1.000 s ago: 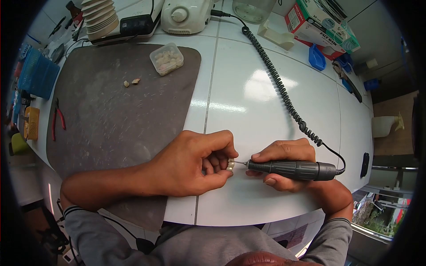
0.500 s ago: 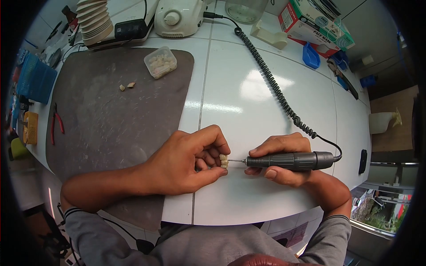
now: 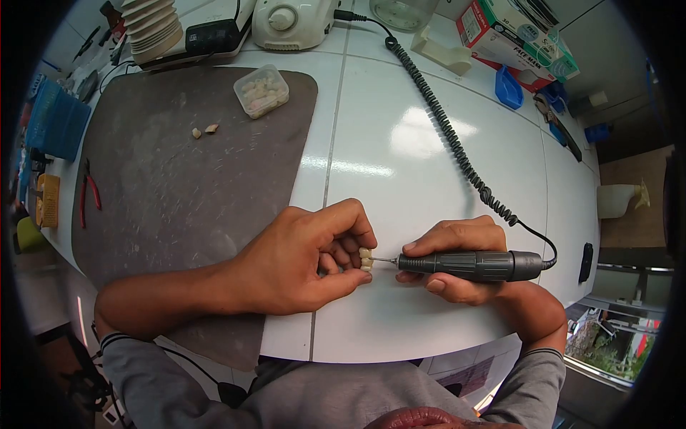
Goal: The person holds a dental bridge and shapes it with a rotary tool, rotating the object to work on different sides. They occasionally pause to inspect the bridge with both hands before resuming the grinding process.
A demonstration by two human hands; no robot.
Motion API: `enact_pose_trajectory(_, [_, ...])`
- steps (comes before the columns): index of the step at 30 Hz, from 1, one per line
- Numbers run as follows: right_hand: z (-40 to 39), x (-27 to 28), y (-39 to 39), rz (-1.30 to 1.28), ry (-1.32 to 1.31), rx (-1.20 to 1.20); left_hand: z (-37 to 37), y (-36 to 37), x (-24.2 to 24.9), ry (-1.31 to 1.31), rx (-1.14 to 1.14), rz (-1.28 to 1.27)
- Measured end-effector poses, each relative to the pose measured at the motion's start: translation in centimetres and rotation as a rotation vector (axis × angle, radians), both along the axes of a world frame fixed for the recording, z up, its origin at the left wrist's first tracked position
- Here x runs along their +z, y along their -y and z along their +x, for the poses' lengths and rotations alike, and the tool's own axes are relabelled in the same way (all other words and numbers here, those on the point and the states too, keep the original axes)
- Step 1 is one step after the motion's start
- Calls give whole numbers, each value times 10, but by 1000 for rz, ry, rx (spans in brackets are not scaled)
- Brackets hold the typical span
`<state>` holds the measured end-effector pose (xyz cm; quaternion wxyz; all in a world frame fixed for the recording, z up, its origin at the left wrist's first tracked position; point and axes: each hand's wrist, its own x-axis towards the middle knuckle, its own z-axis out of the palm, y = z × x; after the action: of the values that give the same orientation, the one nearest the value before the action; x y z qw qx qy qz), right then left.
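Observation:
Between the thumb and fingers of my left hand (image 3: 311,254) is a small dental bridge (image 3: 366,259), a short row of cream tooth crowns. My right hand (image 3: 457,239) grips a dark grey rotary handpiece (image 3: 471,265), held level with its tip to the left. The thin metal bur (image 3: 384,259) reaches right to the crowns' side. A coiled black cord (image 3: 446,132) runs from the handpiece's rear end up to a white control unit (image 3: 289,25) with a round knob.
On the grey-brown mat (image 3: 179,186) stand a clear tub of tooth pieces (image 3: 261,91) and two loose tooth pieces (image 3: 204,131). Red-handled pliers (image 3: 89,191) lie at its left. A face mask box (image 3: 514,39), a blue scoop (image 3: 509,89) and cutters (image 3: 557,127) sit at the back right.
Both hands, with the bridge and the handpiece, have shifted slightly to the right in view. The background has moved a little as the camera turned. Both grips stay the same.

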<state>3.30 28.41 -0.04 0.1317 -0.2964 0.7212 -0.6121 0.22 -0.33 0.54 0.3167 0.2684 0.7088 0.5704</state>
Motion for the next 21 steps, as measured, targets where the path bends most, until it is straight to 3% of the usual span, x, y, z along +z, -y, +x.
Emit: enact_pose_trajectory(21, [1,4,5,64,-37,2,0,0,1,0,-13,-28])
